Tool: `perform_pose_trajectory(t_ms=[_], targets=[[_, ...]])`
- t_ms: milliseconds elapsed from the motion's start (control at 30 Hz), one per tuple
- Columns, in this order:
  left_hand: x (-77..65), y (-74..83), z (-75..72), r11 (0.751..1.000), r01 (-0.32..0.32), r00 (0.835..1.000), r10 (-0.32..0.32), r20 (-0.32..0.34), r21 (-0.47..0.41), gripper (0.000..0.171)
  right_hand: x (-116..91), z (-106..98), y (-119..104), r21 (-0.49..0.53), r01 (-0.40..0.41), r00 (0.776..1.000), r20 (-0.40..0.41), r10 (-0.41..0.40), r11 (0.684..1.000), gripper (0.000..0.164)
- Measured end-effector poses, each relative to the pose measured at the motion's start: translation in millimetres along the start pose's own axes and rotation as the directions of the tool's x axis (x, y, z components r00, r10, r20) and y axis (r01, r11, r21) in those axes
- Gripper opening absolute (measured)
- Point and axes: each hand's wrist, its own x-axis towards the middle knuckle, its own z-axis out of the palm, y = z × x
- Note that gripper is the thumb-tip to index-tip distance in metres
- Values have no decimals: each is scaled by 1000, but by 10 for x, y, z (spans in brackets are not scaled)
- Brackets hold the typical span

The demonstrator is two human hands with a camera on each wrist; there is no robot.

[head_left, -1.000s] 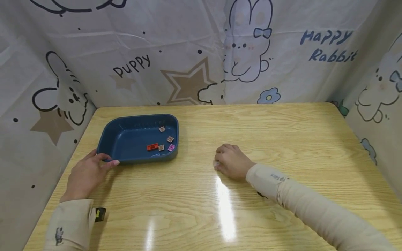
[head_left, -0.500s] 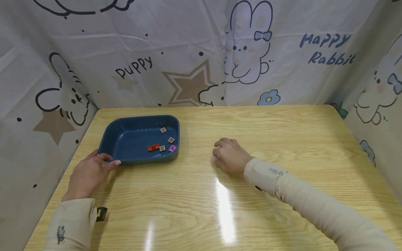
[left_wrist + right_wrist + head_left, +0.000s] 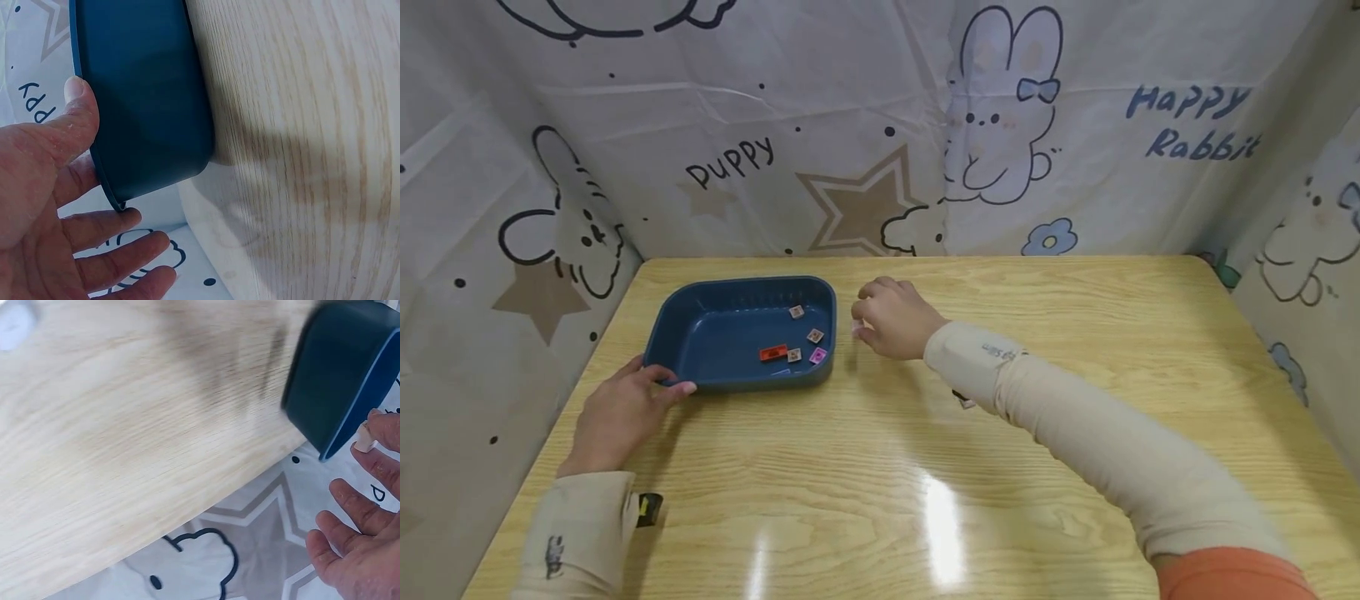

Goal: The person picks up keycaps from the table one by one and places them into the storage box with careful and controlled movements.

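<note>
A dark blue rectangular tray [image 3: 737, 385] stands on the left of the table. My left hand [image 3: 619, 410] pinches its near left corner; in the left wrist view the thumb lies on the rim while the lower fingers spread free. Just past the tray's right end, my right hand [image 3: 891, 318] holds a small whitish block [image 3: 364, 439] between thumb and index finger, above the table. Inside the tray lie a red oblong piece [image 3: 772, 353], a pink square piece [image 3: 818, 357] and several pale square pieces [image 3: 816, 336], mostly toward the right end.
Wood-grain table [image 3: 805, 500] under both arms. A small pale piece [image 3: 967, 404] lies beside the right sleeve, partly covered. A printed cloth [image 3: 850, 108] with rabbits and stars rises behind the table and along its sides.
My right hand has lifted from mid-table and moved left and away to the tray's right end, carrying the small block. A pale piece now shows beside the sleeve. The left hand keeps its hold.
</note>
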Motion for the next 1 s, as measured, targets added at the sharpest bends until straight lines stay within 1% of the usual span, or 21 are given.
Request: perform_pose_trajectory(t_ms=[200, 233, 367, 500, 700, 867, 1000], targets=[[-9, -20, -7, 1000, 4, 1000, -4, -2, -10, 59, 338, -30, -258, -39, 14, 999, 45, -13, 999, 23], [-8, -11, -7, 1000, 5, 1000, -5, -4, -10, 56, 381, -28, -294, -46, 16, 999, 50, -14, 999, 24], [2, 11, -13, 1000, 11, 1000, -11, 6, -14, 56, 518, -9, -412, -81, 16, 997, 71, -10, 997, 27], [-5, 19, -22, 1000, 25, 1000, -25, 8, -12, 54, 611, 26, -482, -109, 26, 996, 86, -16, 994, 29], [-16, 43, -17, 1000, 29, 1000, -29, -7, -12, 51, 643, 64, -499, -130, 20, 996, 85, -9, 991, 29], [-24, 32, -18, 999, 33, 999, -33, -9, -20, 54, 644, 75, -511, -121, 12, 995, 99, 0, 993, 35], [-18, 30, -8, 999, 31, 999, -31, -8, -12, 53, 563, 47, -470, -97, -2, 995, 97, 12, 995, 42]])
